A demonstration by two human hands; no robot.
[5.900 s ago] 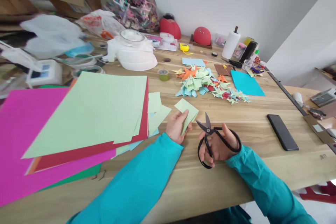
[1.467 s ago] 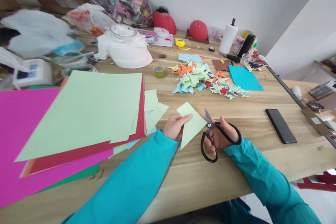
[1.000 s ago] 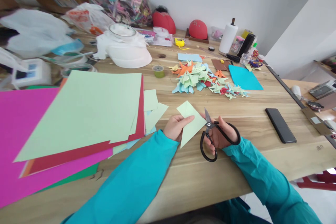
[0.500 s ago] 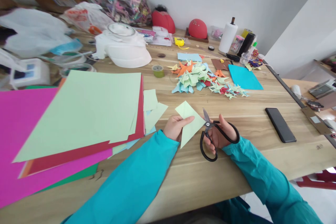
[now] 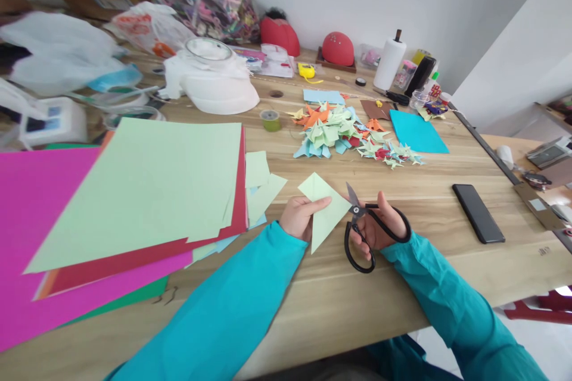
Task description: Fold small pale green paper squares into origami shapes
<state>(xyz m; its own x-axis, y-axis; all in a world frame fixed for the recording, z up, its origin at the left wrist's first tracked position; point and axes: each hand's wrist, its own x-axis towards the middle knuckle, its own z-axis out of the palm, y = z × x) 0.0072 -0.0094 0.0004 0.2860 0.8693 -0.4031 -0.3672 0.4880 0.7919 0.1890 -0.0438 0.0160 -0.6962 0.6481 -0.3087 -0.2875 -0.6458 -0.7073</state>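
Note:
My left hand (image 5: pixel 298 218) pinches a folded pale green paper triangle (image 5: pixel 325 207) just above the wooden table (image 5: pixel 402 286). Black scissors (image 5: pixel 363 233) sit in my right hand (image 5: pixel 379 227), fingers through the loops, blades touching the paper's right edge. Both arms wear teal sleeves. Small pale green offcuts (image 5: pixel 261 181) lie to the left of my left hand.
A stack of large sheets, pale green (image 5: pixel 143 184) over red and pink (image 5: pixel 31 232), covers the left. A pile of folded paper cranes (image 5: pixel 344 134) and a teal sheet (image 5: pixel 417 131) lie beyond. A black phone (image 5: pixel 478 212) rests at right. Bags, a white pot (image 5: pixel 214 80) and a paper roll (image 5: pixel 388 62) crowd the back.
Over the last six seconds the green paper was turned and brought against the scissor blades. In the last second the hands and scissors shifted only slightly.

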